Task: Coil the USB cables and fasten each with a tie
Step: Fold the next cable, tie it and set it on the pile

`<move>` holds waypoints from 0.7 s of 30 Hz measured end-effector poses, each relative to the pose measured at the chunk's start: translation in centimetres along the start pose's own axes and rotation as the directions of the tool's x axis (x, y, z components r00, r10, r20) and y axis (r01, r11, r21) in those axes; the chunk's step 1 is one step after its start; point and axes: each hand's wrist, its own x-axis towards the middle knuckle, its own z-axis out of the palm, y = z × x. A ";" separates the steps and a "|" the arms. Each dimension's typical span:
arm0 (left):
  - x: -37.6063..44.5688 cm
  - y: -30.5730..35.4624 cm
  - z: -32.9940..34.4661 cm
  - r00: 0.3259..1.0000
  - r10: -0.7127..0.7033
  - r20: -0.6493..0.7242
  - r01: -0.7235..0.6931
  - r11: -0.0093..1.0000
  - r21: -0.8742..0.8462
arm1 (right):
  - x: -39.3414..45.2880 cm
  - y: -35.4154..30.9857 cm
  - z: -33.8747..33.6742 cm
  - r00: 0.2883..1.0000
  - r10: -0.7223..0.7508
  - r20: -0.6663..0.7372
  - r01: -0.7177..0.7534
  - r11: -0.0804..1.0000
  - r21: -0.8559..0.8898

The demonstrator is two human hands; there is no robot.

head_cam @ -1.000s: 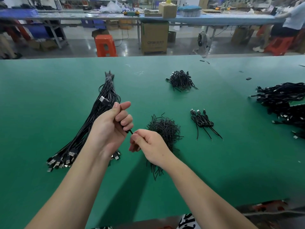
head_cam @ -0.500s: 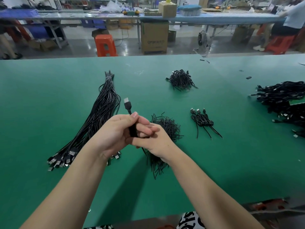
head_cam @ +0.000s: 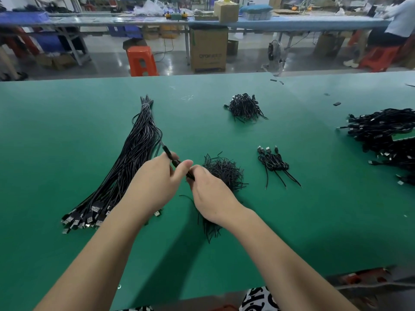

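Both hands meet above the green table (head_cam: 67, 135), just left of the near pile of ties (head_cam: 224, 171).

Left hand (head_cam: 152, 187): fingers curled round a folded USB cable (head_cam: 174, 162), thumb pressed along it. One plug end (head_cam: 165, 149) sticks out past the fingers, pointing far-left toward the straight bundle of uncoiled cables (head_cam: 132, 162).

Right hand (head_cam: 211, 194): fingertips pinching at the cable's near-right end. Whether a tie is already between them cannot be told; the spot is hidden by the knuckles.

Step in hand, by judgement: holding the coil flat while a tie goes round its middle. To do it well, the left hand should keep the loops squeezed so none springs free, and the right should wrap the tie snugly at the waist, then twist the tails tight. Both plugs are best kept on one side, as in the finished coils (head_cam: 272, 163) lying right of the tie pile.

Against half a second ago: the plug stood nearly upright above the fingers; it now tilts to the far left and sits lower. The right hand, then overlapped by the left, has slid right and nearer. The piles and the bundle lie as they did.
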 end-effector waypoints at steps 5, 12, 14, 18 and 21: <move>0.6 -0.4 -0.3 0.994 0.094 0.059 -0.084 0.986 -0.145 | -0.1 0.1 0.1 0.997 0.049 0.054 -0.051 0.998 0.041; 1.7 -1.0 0.1 0.982 0.082 0.170 -0.058 0.989 -0.137 | 0.3 0.4 1.3 0.988 0.085 0.126 -0.102 0.986 0.132; 1.9 -1.2 0.3 0.979 0.081 0.189 -0.055 0.989 -0.138 | 0.4 0.7 1.4 0.980 0.097 0.175 -0.142 0.953 0.268; 2.2 -1.8 0.4 0.970 0.091 0.224 -0.053 0.984 -0.172 | 0.3 1.1 1.1 0.965 0.076 0.249 -0.187 0.870 0.456; 2.2 -2.0 0.6 0.963 0.101 0.250 -0.027 0.958 -0.284 | 0.5 1.2 0.9 0.973 0.094 0.209 -0.185 0.860 0.475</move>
